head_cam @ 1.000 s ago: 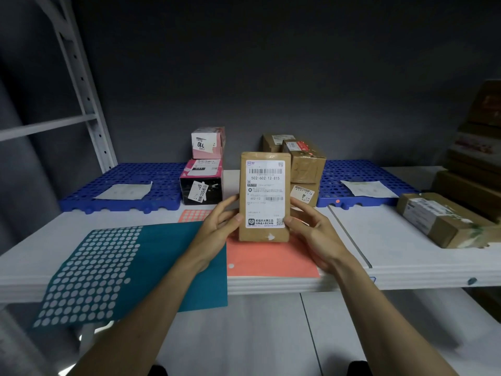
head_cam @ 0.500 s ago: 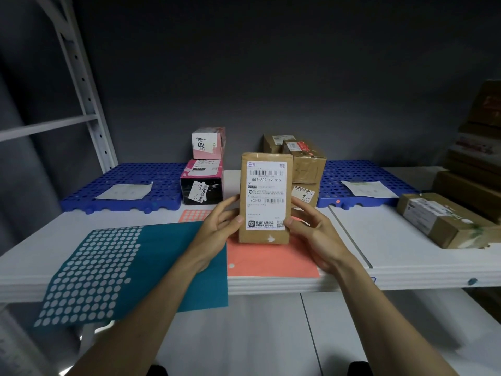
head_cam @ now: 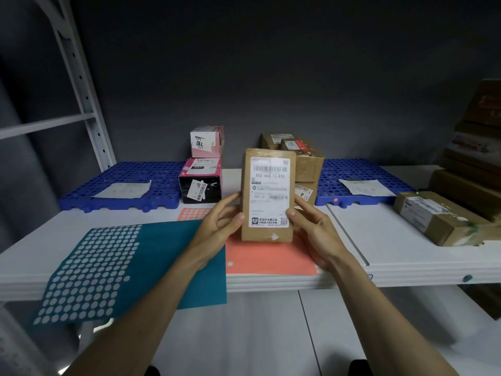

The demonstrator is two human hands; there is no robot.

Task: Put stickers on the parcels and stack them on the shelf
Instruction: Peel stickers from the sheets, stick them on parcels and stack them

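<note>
The parcel [head_cam: 267, 195] stands upright, label facing the camera, above the orange sheet [head_cam: 271, 257] at the front of the shelf [head_cam: 406, 251]; whether its lower edge rests on the sheet cannot be told. The left hand [head_cam: 217, 226] holds its left edge, thumb on the front face and fingers curled behind; the right hand [head_cam: 311, 229] holds the right edge the same way (both grips are closed on the parcel, none slack). A teal sheet [head_cam: 130, 267] of pale round stickers lies to the left, overhanging the shelf edge. Behind the parcel: two pink boxes [head_cam: 202, 169], one on the other, and a stack of brown boxes [head_cam: 303, 161]; a blue mat [head_cam: 124, 185] lies on the far left, another mat [head_cam: 360, 183] on the right, each bearing a paper slip. A long brown box [head_cam: 439, 218] lies at the right, well apart from the hands.
</note>
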